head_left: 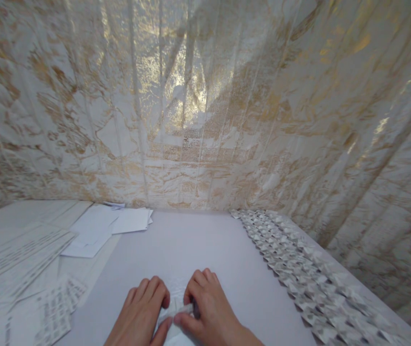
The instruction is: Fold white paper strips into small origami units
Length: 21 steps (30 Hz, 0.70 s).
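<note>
At the bottom middle, both hands are on a small piece of white paper, which looks creased or folded. My left hand has its fingers curled and its thumb on the paper's left side. Across from it, my right hand pinches the paper's right side between thumb and curled fingers. A small dark patch shows under the right fingers; I cannot make out what it is. The thumbs are close together, and the paper's lower part runs out of view.
Rows of small folded paper pieces line the right of the pale table. Blank white sheets lie at the back left. Printed paper strips spread over the left side. A gold-patterned curtain hangs along the far edge.
</note>
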{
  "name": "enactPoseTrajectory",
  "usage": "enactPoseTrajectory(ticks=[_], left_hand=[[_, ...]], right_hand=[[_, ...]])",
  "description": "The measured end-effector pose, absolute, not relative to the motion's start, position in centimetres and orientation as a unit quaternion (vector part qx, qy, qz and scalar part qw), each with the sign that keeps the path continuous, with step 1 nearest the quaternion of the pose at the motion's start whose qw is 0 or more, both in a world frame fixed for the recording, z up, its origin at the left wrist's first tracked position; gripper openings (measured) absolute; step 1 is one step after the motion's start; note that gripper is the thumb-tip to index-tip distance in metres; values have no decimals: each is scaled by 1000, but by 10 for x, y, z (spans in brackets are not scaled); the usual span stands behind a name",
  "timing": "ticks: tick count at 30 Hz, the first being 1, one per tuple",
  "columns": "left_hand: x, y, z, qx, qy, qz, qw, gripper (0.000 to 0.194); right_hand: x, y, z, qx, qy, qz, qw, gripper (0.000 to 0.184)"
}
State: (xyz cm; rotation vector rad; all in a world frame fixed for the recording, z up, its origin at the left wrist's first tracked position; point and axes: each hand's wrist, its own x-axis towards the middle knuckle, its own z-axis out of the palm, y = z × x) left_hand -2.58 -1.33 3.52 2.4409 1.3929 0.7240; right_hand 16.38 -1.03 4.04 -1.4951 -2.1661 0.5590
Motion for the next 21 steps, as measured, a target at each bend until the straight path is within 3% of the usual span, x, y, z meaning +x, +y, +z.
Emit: enactPoseTrajectory(ticks=[5,10,13,16,21], left_hand=[[-35,-9,30,833,457,262,171,23],[-43,-5,32,845,460,203,183,49],[-42,-4,38,846,459,178,203,55],[-39,-4,44,834,454,204,240,48],[-33,-6,46,777,457,246,356,14]], right_hand=[[169,-10,52,-541,-765,267,227,31],[178,-8,57,-520,-757,317,236,40],[182,-7,57,-513,-755,337,234,44],[184,-8,57,-508,-753,345,234,48],[181,-8,49,-508,-754,337,244,36]])
